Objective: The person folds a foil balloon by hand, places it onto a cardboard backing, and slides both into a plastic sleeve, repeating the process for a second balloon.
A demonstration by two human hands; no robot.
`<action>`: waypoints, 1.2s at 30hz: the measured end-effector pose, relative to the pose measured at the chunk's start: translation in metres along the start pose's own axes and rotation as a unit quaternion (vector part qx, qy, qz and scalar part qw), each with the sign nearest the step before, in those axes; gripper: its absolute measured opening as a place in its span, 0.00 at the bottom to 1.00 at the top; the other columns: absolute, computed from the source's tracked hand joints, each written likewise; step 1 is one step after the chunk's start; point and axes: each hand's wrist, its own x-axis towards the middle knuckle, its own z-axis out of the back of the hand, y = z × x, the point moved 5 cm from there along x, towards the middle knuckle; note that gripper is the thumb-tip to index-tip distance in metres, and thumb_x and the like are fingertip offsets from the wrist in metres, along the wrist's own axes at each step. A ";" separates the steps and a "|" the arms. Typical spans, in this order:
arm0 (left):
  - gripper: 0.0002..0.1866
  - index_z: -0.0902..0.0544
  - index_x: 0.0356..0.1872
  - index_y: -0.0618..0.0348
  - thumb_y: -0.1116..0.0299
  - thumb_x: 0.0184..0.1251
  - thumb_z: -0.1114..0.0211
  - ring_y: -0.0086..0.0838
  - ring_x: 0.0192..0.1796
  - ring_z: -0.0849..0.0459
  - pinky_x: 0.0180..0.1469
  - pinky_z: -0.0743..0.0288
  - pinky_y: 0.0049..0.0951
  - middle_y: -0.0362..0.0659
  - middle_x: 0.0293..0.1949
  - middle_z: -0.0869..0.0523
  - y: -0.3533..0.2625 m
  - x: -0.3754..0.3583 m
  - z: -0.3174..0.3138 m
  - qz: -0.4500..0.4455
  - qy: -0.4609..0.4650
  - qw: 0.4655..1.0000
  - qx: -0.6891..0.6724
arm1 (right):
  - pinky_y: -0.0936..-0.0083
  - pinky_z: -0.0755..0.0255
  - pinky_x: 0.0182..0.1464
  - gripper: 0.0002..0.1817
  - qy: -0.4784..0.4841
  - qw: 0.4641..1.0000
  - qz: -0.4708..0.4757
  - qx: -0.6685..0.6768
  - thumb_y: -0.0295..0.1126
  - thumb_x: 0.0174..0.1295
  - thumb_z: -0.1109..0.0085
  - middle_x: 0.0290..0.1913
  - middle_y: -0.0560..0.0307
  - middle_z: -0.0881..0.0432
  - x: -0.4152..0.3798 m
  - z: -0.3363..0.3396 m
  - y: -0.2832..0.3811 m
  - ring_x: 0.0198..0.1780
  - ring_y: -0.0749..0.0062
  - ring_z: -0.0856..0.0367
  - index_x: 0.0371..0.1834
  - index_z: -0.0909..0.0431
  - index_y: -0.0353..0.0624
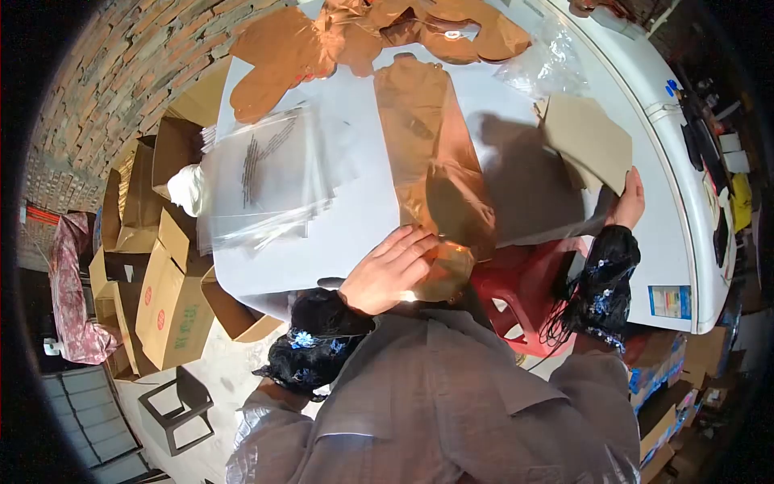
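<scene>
My left hand lies flat, fingers stretched out, on the near end of a long copper-coloured foil piece, which looks like a flat, uninflated foil balloon. This shiny strip runs away from me across the white table. Off to the right, my right hand has its fingers closed at the lower corner of some tan cardboard sheets; its thumb is hard to make out. A stack of clear plastic bags with dark print on top rests left of the foil.
More copper foil pieces pile up along the far side, beside a crumpled clear bag. A red plastic stool stands under the near edge. Open cardboard boxes crowd the left; a white appliance borders the right.
</scene>
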 end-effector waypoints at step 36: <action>0.30 0.29 0.67 0.59 0.73 0.62 0.35 0.51 0.75 0.39 0.73 0.41 0.50 0.54 0.70 0.32 0.010 -0.027 0.016 0.205 0.005 0.979 0.018 | 0.76 0.27 0.51 0.23 0.035 0.959 0.091 -0.267 0.41 0.65 0.36 0.46 0.51 0.16 0.059 0.051 -0.028 0.47 0.71 0.21 0.54 0.21 0.32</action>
